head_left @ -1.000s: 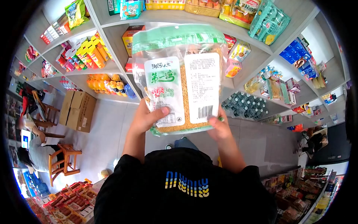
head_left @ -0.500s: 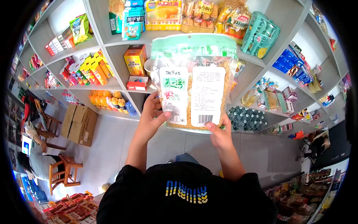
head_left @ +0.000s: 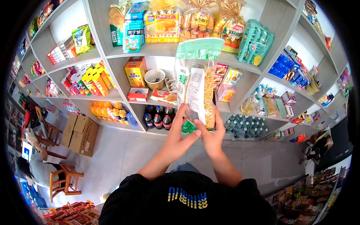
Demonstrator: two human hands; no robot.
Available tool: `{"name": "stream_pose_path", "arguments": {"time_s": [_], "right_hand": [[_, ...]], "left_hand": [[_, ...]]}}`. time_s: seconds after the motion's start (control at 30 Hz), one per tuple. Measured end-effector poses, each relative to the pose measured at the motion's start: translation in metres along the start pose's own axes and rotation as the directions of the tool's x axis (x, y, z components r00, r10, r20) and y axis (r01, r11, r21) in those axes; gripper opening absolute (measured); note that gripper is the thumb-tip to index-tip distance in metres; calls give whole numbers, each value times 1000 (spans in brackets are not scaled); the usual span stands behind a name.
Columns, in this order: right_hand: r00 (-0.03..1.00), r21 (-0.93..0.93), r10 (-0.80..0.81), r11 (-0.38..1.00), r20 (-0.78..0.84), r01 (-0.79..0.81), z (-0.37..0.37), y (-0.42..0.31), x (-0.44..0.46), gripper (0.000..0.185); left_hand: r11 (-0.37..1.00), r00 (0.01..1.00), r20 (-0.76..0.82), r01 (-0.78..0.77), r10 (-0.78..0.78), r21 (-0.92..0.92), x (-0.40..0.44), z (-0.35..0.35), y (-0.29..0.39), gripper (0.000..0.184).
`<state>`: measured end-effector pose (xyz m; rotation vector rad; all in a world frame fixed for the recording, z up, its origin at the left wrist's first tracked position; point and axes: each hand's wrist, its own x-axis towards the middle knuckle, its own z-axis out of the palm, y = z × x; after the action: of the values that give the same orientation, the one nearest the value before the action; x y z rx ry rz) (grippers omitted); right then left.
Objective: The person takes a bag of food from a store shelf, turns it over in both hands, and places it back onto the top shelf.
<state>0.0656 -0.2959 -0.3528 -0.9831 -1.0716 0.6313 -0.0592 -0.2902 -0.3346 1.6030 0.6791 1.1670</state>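
Note:
Upright in front of me is a clear resealable food bag (head_left: pixel 197 80) with a green top band and white printed labels. Yellowish, shredded-looking contents show through its right side. The bag is turned at an angle, so only part of its face is visible. My left hand (head_left: pixel 179 131) is closed on its lower left edge. My right hand (head_left: pixel 212 135) grips the lower right corner, thumb across the front. Behind the bag, the shelf holds a white bowl (head_left: pixel 155 79) and snack boxes (head_left: pixel 226 92).
Bread packs (head_left: pixel 198 20) and a teal snack pack (head_left: pixel 256 42) line the upper shelf. Dark soda bottles (head_left: pixel 163 118) stand below. A cardboard box (head_left: pixel 80 134) rests on the floor at left, near a wooden chair (head_left: pixel 66 178) and a seated person (head_left: pixel 39 168).
The bag has turned from facing me squarely to an angled view. My hands have come closer together, the left moving right and down. The bowl and soda bottles are now uncovered.

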Motion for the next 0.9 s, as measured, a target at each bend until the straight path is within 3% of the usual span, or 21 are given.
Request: {"name": "stream_pose_path", "arguments": {"time_s": [0.1,0.3,0.37,0.67,0.9], "right_hand": [[1000,46,8,999,18,-9,7,-1,-5,59],[995,-155,-94,983,38,99,13,6,-15,62],[985,-264,-146,950,89,165,15,2,-17,65],[938,-375,-269,864,219,336,17,-7,-22,77],[918,-487,-258,786,302,381,14,-13,-29,84]], "left_hand": [[999,999,-19,-33,33,-1,-2,5,-2,72],[992,998,-52,-42,36,-119,-3,6,2,77],[961,994,-112,-47,16,-274,-2,5,3,77],[922,982,-188,-63,-11,-383,-2,1,-8,76],[846,964,-220,9,-149,-534,0,-1,-5,67]]}}
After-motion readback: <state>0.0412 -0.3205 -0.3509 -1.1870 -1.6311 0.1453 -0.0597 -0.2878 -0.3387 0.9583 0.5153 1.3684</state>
